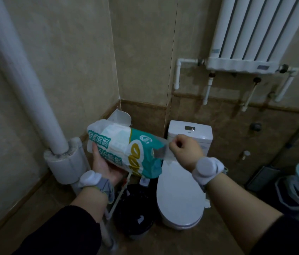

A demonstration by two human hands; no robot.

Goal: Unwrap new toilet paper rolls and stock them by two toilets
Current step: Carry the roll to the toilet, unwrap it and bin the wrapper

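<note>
While left hand [104, 166] cradles one wrapped pack [124, 150], right hand [185, 150] fingers pinch its plastic above one toilet [180, 199].

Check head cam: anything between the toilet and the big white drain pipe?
Yes: a black bin stands on the floor between the toilet and the drain pipe, in the head view.

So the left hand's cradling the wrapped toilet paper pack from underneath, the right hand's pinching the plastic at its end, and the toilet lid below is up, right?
Not quite: the toilet lid is down, closed, as the head view shows. The rest holds: the left hand cradles the wrapped pack from underneath, and the right hand pinches the plastic at its end.
</note>
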